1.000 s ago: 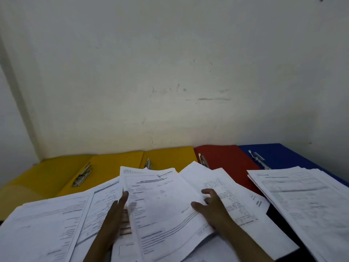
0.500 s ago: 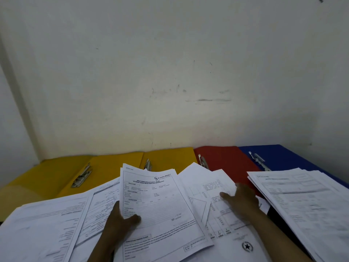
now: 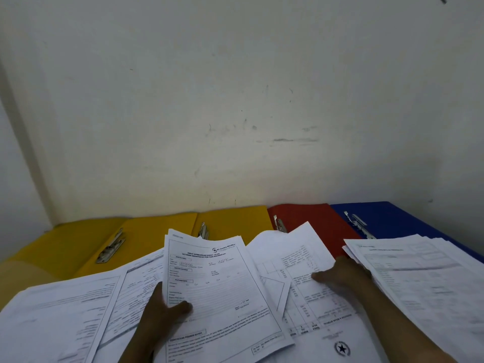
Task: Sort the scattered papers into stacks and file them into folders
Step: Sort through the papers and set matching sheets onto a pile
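White printed papers cover the near table. My left hand (image 3: 162, 307) grips the left edge of a printed form (image 3: 217, 289), thumb on top, lifting it slightly off the pile. My right hand (image 3: 340, 273) rests on an upside-down table sheet (image 3: 301, 260), fingers reaching under the edge of the stack at the right (image 3: 424, 273). More sheets (image 3: 65, 313) lie spread at the left. Open folders line the wall: two yellow folders (image 3: 157, 237) (image 3: 233, 221), a red folder (image 3: 317, 221) and a blue folder (image 3: 398, 221), each with a metal clip.
A plain white wall rises directly behind the folders, with a corner at the left. The metal clips (image 3: 111, 247) (image 3: 360, 225) stick up from the folder spines. A sheet with a star emblem (image 3: 341, 348) lies near the front edge.
My right hand left the form and slid right onto the table sheet, up to the right stack. My left hand closed its thumb over the form's left edge.
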